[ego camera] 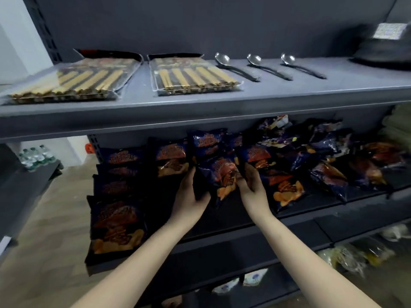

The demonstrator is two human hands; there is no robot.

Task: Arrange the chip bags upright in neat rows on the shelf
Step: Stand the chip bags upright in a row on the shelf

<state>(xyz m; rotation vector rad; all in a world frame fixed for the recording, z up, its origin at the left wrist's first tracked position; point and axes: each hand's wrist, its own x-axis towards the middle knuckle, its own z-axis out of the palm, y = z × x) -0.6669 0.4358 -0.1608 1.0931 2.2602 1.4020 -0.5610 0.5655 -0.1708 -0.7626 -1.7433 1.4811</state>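
Note:
Dark blue chip bags with red and orange print fill the middle shelf (315, 221). At the left a row of upright bags (116, 225) stands one behind another. Two more upright bags (171, 160) stand behind my hands. Both hands hold one bag (222, 176) between them: my left hand (189, 196) grips its left edge, my right hand (250, 185) grips its right edge. Another bag (282, 185) leans just right of my right hand. A loose pile of bags (333, 156) lies jumbled at the right.
The upper shelf (138, 107) carries two flat packs of chopsticks (195, 76), three ladles (264, 66) and a dark folded item (387, 50) at the right. Lower shelves hold pale packets (355, 256). Water bottles (35, 155) sit on a side shelf at the left.

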